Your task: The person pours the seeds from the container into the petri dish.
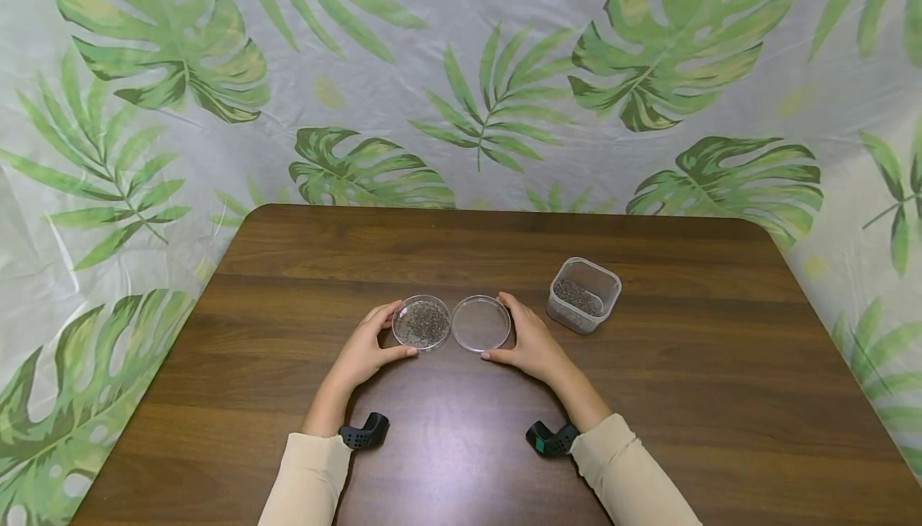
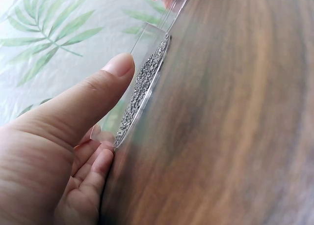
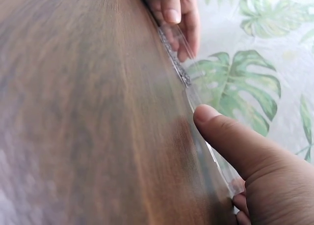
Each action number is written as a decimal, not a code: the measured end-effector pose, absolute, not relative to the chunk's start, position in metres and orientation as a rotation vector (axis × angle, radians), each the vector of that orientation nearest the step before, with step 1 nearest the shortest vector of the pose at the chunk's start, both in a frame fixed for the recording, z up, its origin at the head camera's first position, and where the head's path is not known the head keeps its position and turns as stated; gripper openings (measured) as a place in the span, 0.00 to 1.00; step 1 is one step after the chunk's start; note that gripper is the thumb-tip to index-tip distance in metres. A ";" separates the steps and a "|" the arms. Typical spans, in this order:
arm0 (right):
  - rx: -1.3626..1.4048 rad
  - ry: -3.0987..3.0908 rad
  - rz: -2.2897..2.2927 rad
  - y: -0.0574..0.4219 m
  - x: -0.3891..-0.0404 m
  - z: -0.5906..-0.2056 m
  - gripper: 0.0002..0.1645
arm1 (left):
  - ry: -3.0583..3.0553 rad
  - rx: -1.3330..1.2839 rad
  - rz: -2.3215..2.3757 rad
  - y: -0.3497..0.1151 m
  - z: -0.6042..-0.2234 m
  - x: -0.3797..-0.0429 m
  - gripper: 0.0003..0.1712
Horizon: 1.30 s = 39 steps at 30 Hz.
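Two clear petri dishes lie side by side on the wooden table, their rims close together. The left petri dish (image 1: pixel 422 323) has a layer of grey granules (image 2: pixel 142 90) spread over its bottom. My left hand (image 1: pixel 366 350) holds it by the rim, thumb at the near side and fingers round the far left side. With the thumb near and the fingers at the far side, my right hand (image 1: pixel 533 346) grips the other petri dish (image 1: pixel 480 323), which has no granules in it. Both dishes sit flat at table level in the wrist views.
A clear square plastic tub (image 1: pixel 585 295) with more grey granules stands to the right, beyond my right hand. The brown wooden table (image 1: pixel 461 430) ends at a back edge before a leaf-print cloth (image 1: pixel 490 94). A black band (image 1: pixel 366 431) is on each wrist.
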State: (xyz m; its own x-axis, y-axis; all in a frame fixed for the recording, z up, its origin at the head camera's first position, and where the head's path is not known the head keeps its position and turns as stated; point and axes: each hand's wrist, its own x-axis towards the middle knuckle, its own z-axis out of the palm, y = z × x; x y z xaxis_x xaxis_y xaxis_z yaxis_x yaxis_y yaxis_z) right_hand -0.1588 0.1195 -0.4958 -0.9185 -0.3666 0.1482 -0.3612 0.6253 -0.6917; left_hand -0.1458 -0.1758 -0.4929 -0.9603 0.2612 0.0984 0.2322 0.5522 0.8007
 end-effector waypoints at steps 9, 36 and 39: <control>-0.643 2.805 -1.272 0.120 -0.158 -0.497 0.60 | 2.742 0.445 1.416 -0.176 -0.493 -0.146 0.47; -0.674 2.773 -1.520 0.113 -0.153 -0.491 0.58 | 2.749 0.456 1.413 -0.176 -0.494 -0.147 0.47; -0.684 2.771 -1.541 0.111 -0.153 -0.491 0.58 | 2.746 0.453 1.412 -0.176 -0.493 -0.146 0.47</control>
State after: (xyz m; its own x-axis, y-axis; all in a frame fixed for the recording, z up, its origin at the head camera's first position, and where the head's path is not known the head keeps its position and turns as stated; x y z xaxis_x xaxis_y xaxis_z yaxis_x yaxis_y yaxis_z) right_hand -0.1526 0.1109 -0.4906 -0.9060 -0.3114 0.2866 -0.4077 0.4611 -0.7881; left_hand -0.1462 -0.1760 -0.4934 -0.9577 0.2645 0.1131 0.2459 0.5487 0.7990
